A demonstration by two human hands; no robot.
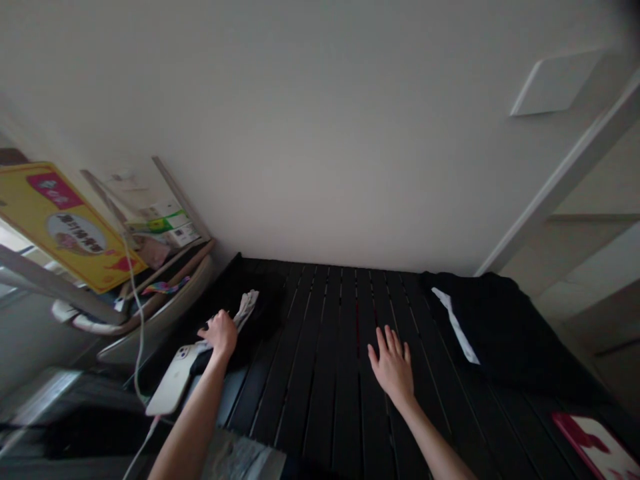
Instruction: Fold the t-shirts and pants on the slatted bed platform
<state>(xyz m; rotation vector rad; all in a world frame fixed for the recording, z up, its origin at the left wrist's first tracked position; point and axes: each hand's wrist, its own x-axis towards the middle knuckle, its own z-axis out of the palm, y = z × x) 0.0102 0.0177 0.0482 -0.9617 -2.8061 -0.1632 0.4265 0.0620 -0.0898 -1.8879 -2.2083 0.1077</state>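
My left hand (220,335) lies closed on a folded black cloth (255,320), gathering it together with a strip of pale grey fabric (246,311). Just below that hand, a white smartphone (173,380) rests at the edge of the dark slatted surface (325,333) with a cable running from it. My right hand (393,367) is flat on the bare slats with its fingers spread, touching nothing else. To its right lies a black garment (500,333) with a white band (456,325).
A white wall (320,133) rises behind the slats. On the left stand a curved rack (160,300) holding boxes and a yellow printed board (65,227). A red-and-white card (593,447) lies at the bottom right, and a pale cloth (240,457) sits near my left forearm.
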